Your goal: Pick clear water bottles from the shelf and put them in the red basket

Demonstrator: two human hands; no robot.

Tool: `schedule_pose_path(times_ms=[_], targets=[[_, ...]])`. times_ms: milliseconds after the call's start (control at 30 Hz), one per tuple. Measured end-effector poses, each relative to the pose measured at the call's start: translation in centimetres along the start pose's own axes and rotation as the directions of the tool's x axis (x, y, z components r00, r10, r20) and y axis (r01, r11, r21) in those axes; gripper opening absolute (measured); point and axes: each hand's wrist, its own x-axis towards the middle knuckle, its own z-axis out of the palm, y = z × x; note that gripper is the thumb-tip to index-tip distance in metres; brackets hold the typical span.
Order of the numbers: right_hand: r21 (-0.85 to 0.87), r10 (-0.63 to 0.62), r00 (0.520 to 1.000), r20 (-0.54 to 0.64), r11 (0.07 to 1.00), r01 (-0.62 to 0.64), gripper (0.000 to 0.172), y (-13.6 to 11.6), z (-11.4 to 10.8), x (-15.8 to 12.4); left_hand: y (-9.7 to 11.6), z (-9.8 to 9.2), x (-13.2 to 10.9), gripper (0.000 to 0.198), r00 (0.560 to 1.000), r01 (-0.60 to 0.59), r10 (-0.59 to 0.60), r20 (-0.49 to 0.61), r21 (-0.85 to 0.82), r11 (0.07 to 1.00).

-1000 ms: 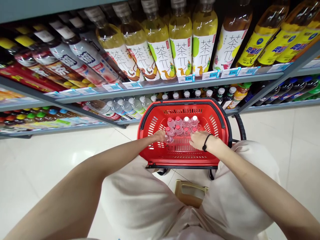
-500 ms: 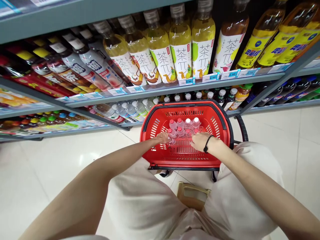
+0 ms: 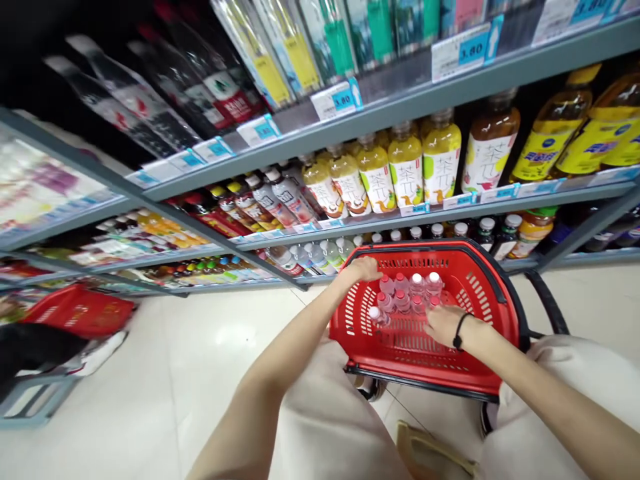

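Note:
Inside the red shopping basket [image 3: 425, 380] several small pink bottles [image 3: 401, 300] stand upright in close rows, some with red caps and some with white. A white-capped bottle [image 3: 379, 316] stands slightly tilted at the near left of the group. Above the basket's left side, near its rim, is my left hand [image 3: 366, 269], its fingers loosely apart with nothing in them. My right hand [image 3: 444, 325], a black band at its wrist, reaches into the basket with curled fingers on a red-capped bottle [image 3: 434, 303] at the group's right end. That hand partly hides the bottle.
Drink shelves [image 3: 370, 150] stand close behind the basket. The black basket handle [image 3: 547, 300] sticks out to the right. A beige stool [image 3: 430, 453] is below me. At far left are another red basket [image 3: 80, 310], part of a person and a grey-blue stool [image 3: 35, 400].
My left hand has let go of a bottle and risen toward the basket's left rim. My right hand stays by the bottles. The view has turned left and up.

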Motion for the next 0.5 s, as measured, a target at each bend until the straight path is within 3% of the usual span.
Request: schedule_pose_path(times_ms=[67, 100, 233, 300, 400, 433, 467, 500], targets=[[-0.012, -0.004, 1.000, 0.002, 1.000, 0.004, 0.046, -0.1, 0.4, 0.3, -0.8, -2.8, -0.7, 0.021, 0.972, -0.073, 0.053, -0.227, -0.083, 0.994], [-0.017, -0.006, 1.000, 0.006, 1.000, 0.007, 0.046, -0.2, 0.5, 0.4, -1.3, -4.2, -1.2, 0.016, 0.936, -0.111, 0.061, -0.347, -0.125, 0.986], [-0.028, -0.005, 1.000, 0.030, 1.000, 0.006, 0.045, -0.5, 0.5, 0.3, -2.9, -9.9, -3.8, 0.016, 0.691, -0.226, 0.001, -0.723, -0.215, 0.950], [-0.033, -0.001, 0.999, 0.033, 0.999, 0.002, 0.045, -0.6, 0.2, 0.2, -3.5, -13.2, -5.1, 0.017, 0.511, -0.291, -0.039, -0.858, -0.216, 0.932], [-0.040, 0.008, 1.000, 0.029, 0.999, -0.007, 0.045, -0.9, -0.1, 0.0, -4.6, -18.7, -6.7, 0.017, 0.146, -0.417, -0.060, -0.988, -0.116, 0.901], [-0.041, 0.012, 0.999, 0.029, 0.999, -0.011, 0.045, -0.9, -0.2, -0.1, -5.0, -20.5, -6.9, 0.015, 0.043, -0.426, -0.055, -0.998, -0.068, 0.902], [-0.041, 0.015, 0.999, 0.031, 0.999, -0.014, 0.045, -1.0, -0.3, -0.1, -5.4, -22.3, -7.0, 0.012, -0.030, -0.414, -0.044, -0.999, -0.028, 0.910], [-0.040, 0.018, 0.999, 0.032, 0.999, -0.016, 0.046, -1.0, -0.3, -0.1, -5.9, -23.9, -6.8, 0.011, -0.070, -0.391, -0.031, -0.997, -0.001, 0.920]])
